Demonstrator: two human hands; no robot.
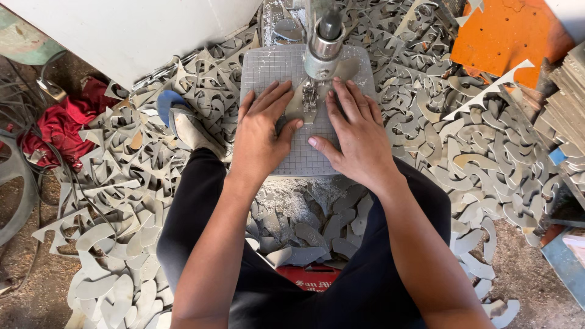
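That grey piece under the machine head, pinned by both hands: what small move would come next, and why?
Probably a slight push or turn of the grey piece to feed its uncut edge under the machine head. Left hand and right hand lie flat either side on the gridded table, fingertips close by, so only a small nudge looks safe.

Dirt floor [24, 292] heaped with grey offcuts [481, 164], an orange board [506, 33], a red cloth [61, 128]

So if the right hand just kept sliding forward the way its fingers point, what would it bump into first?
Probably the grey metal presser foot and needle column of the machine. The right hand points up and slightly inward toward it, flat on the grey cut piece, though exact depth is unclear.
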